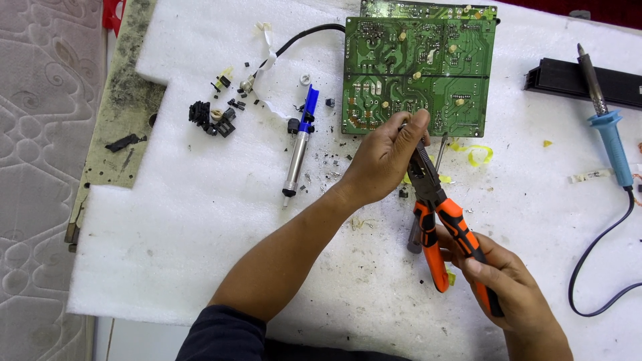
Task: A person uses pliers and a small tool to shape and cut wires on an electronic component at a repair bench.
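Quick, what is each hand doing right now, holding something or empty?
Left hand: fingers pinched at the edge of the green circuit board, by the pliers' tip.
Right hand: closed around the orange-handled pliers.

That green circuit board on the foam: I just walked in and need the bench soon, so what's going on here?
A person is working at the near edge of a green circuit board lying on white foam sheet. The right hand grips orange-handled pliers, their nose up at the board's edge, where the left hand pinches. A blue desoldering pump, loose black parts and a blue-handled soldering iron lie around.
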